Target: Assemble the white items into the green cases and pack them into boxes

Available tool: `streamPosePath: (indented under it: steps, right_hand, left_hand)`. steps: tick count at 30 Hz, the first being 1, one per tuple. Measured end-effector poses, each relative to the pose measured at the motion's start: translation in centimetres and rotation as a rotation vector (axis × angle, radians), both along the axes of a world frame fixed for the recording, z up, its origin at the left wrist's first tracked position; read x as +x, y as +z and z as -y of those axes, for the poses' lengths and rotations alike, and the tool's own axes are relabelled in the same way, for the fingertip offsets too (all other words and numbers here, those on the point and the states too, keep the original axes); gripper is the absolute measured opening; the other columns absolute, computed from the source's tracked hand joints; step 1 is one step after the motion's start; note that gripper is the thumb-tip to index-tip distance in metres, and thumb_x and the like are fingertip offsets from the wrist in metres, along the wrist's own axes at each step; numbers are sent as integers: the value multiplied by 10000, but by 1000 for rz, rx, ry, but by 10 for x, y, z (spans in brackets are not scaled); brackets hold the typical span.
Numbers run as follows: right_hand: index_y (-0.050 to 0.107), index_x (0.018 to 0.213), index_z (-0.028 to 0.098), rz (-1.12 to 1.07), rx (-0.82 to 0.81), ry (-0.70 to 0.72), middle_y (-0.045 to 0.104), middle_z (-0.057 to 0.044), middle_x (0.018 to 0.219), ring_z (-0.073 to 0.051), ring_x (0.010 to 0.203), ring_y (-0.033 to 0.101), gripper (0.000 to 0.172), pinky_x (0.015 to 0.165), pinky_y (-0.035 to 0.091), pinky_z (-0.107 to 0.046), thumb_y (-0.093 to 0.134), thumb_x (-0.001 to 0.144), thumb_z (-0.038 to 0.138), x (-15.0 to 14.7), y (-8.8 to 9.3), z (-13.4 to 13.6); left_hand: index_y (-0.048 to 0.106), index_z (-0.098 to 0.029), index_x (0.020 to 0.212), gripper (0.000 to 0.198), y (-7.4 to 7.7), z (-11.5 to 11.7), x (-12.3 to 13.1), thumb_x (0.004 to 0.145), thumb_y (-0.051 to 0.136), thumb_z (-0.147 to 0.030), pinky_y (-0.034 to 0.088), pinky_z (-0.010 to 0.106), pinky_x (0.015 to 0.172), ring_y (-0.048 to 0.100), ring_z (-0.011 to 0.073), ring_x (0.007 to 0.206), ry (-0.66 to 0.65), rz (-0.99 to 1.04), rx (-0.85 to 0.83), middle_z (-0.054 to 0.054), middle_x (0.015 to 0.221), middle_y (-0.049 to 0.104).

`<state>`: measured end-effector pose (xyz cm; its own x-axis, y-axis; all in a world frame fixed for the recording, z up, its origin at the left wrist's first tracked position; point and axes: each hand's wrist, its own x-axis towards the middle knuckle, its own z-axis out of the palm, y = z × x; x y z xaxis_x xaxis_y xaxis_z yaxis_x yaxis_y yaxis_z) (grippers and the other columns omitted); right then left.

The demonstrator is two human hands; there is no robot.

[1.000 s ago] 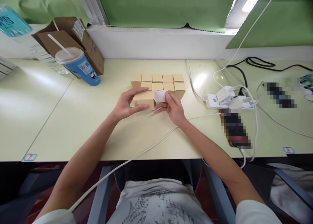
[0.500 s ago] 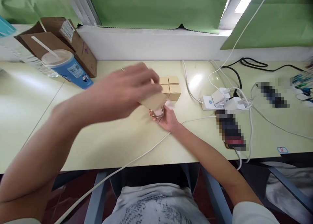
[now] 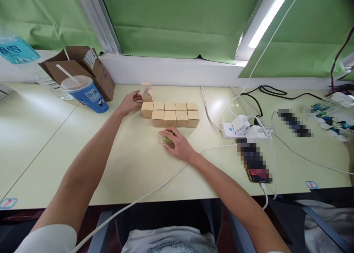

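My left hand (image 3: pixel 131 101) is at the far side, its curled fingers against the left side of a small tan cardboard box (image 3: pixel 147 94) whose top flap stands up. My right hand (image 3: pixel 179 145) curves its thumb and fingers round a small, clear, rounded object with a green part (image 3: pixel 167 137), low over the table. Fingers partly cover that object, so its kind is unclear. Between my hands, several closed tan boxes (image 3: pixel 170 118) stand in two rows, side by side.
A blue cup with a straw (image 3: pixel 91 94), an open brown carton (image 3: pixel 103 80) and a large water bottle (image 3: pixel 47 78) stand at left. To the right lie a power strip (image 3: pixel 228 129) with chargers and a phone (image 3: pixel 258 175). A white cable (image 3: pixel 157 186) crosses the table.
My left hand has moved away from my right hand, to the back left beside the open box. The view has tilted up, and more of the box rows shows.
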<state>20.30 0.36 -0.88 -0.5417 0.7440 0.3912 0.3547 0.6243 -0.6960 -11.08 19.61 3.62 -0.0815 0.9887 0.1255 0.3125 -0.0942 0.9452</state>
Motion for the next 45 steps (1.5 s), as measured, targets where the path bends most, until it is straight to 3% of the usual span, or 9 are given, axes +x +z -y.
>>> streamPosePath:
  steps: [4,9,20,23,27,30,33,38,45]
  right_hand:
    - [549,1685,342,-3,63,-37,610,-172,1531,-346,1347,682,628,1155,628,-573,690,1081,438,-1,6,3]
    - [684,1483,310,-182,219,-275,684,-162,1312,-346,1270,694,385,1098,634,-578,562,1132,408,-3,16,7]
    - [736,1197,259,-354,465,-353,708,-80,995,-223,897,717,253,738,637,-383,490,1147,227,-5,15,4]
    - [701,1354,287,-389,347,-290,722,-97,1125,-235,965,718,256,783,654,-413,570,1136,314,-4,23,6]
    - [525,1667,369,-453,39,-131,633,-148,1491,-287,1264,694,722,905,708,-453,800,1026,556,-3,40,15]
    - [702,1524,360,-462,-144,-70,683,-123,1401,-279,1253,681,621,903,720,-429,868,972,592,-1,50,20]
    - [835,1290,310,-538,-320,-24,743,-80,1217,-237,1108,698,414,901,729,-419,892,962,556,4,55,17]
    - [775,1274,285,-988,-785,-48,788,-20,1109,-210,958,773,527,776,756,-381,856,944,688,0,50,8]
    - [656,1156,252,-1277,-1217,-20,798,-29,992,-210,812,805,348,625,720,-364,517,1189,569,-6,55,9]
  left_hand:
    - [663,-232,1297,706,-10,29,-15,619,827,-342,659,586,1140,725,344,1333,33,90,158,153,1295,740]
    - [587,-278,1477,922,-24,79,-16,637,949,-399,645,539,1142,718,350,1373,-303,-107,104,157,1527,694]
    - [670,-207,1428,831,-33,83,-3,793,878,-701,558,559,1226,652,355,1403,36,-149,243,172,1483,669]
    - [682,-287,1541,854,-10,105,-12,846,888,-737,655,459,1085,652,332,1397,23,-88,432,152,1478,623]
    - [771,-324,1524,673,22,155,18,933,909,-614,661,457,1082,714,315,1300,-407,-195,524,143,1378,707]
    - [770,-363,1536,576,27,181,53,988,894,-489,647,467,1107,738,300,1277,-579,-176,547,134,1351,753]
    - [788,-372,1511,479,23,185,64,1044,831,-473,656,444,1056,757,296,1265,-594,-108,477,130,1365,774]
    - [811,-327,1463,416,31,182,57,1075,787,-477,657,402,931,773,280,1189,-509,-158,563,138,1346,781]
    - [673,-338,1557,456,100,203,103,1110,685,-247,656,520,1009,712,311,1236,-602,-881,1004,104,1344,793]
